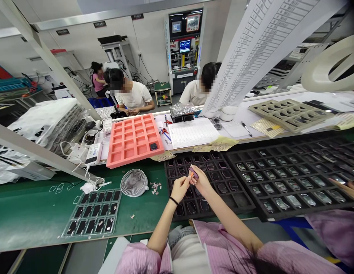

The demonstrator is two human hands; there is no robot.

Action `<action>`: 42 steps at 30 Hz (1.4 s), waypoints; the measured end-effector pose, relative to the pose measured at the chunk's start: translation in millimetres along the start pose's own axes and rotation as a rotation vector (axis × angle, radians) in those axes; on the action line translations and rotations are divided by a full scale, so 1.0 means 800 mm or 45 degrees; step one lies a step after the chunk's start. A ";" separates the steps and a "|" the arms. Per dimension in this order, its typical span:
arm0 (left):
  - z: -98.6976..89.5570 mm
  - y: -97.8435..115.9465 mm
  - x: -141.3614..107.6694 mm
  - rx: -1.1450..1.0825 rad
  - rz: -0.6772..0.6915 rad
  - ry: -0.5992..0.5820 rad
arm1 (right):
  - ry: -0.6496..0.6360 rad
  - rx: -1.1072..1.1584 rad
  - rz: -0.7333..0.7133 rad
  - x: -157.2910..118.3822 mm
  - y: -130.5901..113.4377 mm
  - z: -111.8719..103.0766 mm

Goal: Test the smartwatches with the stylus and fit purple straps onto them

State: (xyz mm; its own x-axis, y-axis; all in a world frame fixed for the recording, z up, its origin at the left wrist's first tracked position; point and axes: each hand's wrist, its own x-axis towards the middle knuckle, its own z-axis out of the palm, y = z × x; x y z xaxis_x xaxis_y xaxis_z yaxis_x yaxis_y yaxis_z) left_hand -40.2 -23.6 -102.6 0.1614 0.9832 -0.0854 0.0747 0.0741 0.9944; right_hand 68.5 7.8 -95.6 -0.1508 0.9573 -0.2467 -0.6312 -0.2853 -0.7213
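Observation:
My right hand [200,180] is closed around a small dark purple part [194,174] above a black foam tray [177,217]. Close beside it, my left hand [181,188], with a black band at the wrist, pinches a small orange piece [192,174] against that part. The tray beneath holds rows of dark, rounded parts in its pockets. To the left, a small white fan [134,182] lies face up by scattered paper bits [156,186]. A clear tray [117,208] of black rectangular pieces rests on the green table farther left.
A pink foam tray [117,161] with one dark part sits on the raised shelf [245,139], beside papers and pliers. More black trays [259,213] fill the right, where another person's hand [346,189] reaches in. A post and hanging sheets [251,49] rise ahead. Other people sit beyond.

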 end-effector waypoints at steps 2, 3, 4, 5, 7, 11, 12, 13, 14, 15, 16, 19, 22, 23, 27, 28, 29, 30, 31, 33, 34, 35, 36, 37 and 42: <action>0.002 -0.001 0.000 -0.001 0.009 0.008 | 0.002 0.017 -0.001 0.000 -0.001 0.001; 0.002 -0.002 0.001 -0.001 0.014 0.013 | 0.003 0.018 -0.001 -0.001 -0.001 0.001; 0.002 -0.003 0.001 0.001 0.019 0.017 | 0.004 0.014 -0.004 -0.001 -0.002 0.001; 0.002 -0.004 0.001 0.006 0.024 0.020 | 0.002 0.006 -0.010 -0.001 -0.002 0.000; -0.001 -0.005 0.002 0.032 0.029 0.023 | -0.007 -0.040 -0.035 -0.002 -0.004 -0.003; -0.009 -0.001 0.000 0.069 -0.022 -0.022 | 0.029 -0.273 -0.140 -0.003 -0.005 -0.010; -0.010 0.001 -0.001 0.054 -0.040 -0.046 | 0.027 -0.299 -0.139 -0.003 -0.004 -0.011; -0.011 0.002 -0.001 0.030 -0.050 -0.066 | 0.004 -0.283 -0.107 -0.003 -0.003 -0.011; -0.012 0.004 -0.002 0.001 -0.050 -0.077 | -0.041 -0.229 -0.048 -0.002 -0.001 -0.010; -0.011 0.005 -0.003 -0.030 -0.040 -0.078 | -0.096 -0.153 0.027 -0.001 0.002 -0.010; -0.010 0.006 -0.004 -0.060 -0.025 -0.069 | -0.146 -0.076 0.101 0.001 0.005 -0.009; -0.006 0.005 -0.006 -0.120 0.006 -0.017 | -0.192 0.034 0.209 0.007 0.013 -0.009; -0.002 -0.001 -0.006 -0.147 -0.031 0.017 | -0.162 0.005 0.201 0.013 0.019 -0.014; -0.001 -0.004 -0.005 -0.154 -0.053 0.032 | -0.151 -0.009 0.192 0.014 0.021 -0.017; 0.003 -0.015 0.002 -0.249 -0.194 0.117 | -0.072 -0.083 0.101 0.014 0.033 -0.028; 0.004 -0.019 0.006 -0.266 -0.204 0.138 | -0.047 -0.107 0.074 0.013 0.036 -0.030; 0.004 -0.023 0.009 -0.268 -0.196 0.157 | -0.025 -0.133 0.052 0.012 0.040 -0.034; 0.002 -0.027 0.013 -0.257 -0.178 0.178 | -0.010 -0.163 0.037 0.012 0.043 -0.038; 0.000 -0.032 0.017 -0.238 -0.161 0.201 | 0.002 -0.194 0.025 0.013 0.045 -0.043; -0.008 -0.041 0.023 -0.221 -0.177 0.259 | 0.029 -0.253 -0.005 0.015 0.046 -0.054; -0.013 -0.046 0.025 -0.226 -0.205 0.292 | 0.050 -0.279 -0.027 0.017 0.044 -0.061; -0.018 -0.050 0.026 -0.235 -0.235 0.317 | 0.072 -0.305 -0.050 0.019 0.043 -0.067; -0.021 -0.054 0.027 -0.243 -0.257 0.334 | 0.091 -0.330 -0.070 0.021 0.041 -0.072; -0.023 -0.057 0.027 -0.244 -0.270 0.332 | 0.101 -0.355 -0.082 0.022 0.041 -0.076; 0.003 -0.079 0.029 -0.113 -0.218 0.220 | 0.044 -0.517 -0.073 0.021 0.061 -0.070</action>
State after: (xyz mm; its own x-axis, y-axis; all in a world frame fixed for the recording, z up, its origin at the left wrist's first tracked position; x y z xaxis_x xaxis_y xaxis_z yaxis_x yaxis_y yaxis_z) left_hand -38.9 -5.9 -167.9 -0.0173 0.9684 -0.2489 -0.0013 0.2489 0.9685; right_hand 77.6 7.6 -171.3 -0.0938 0.9721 -0.2152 -0.2849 -0.2333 -0.9297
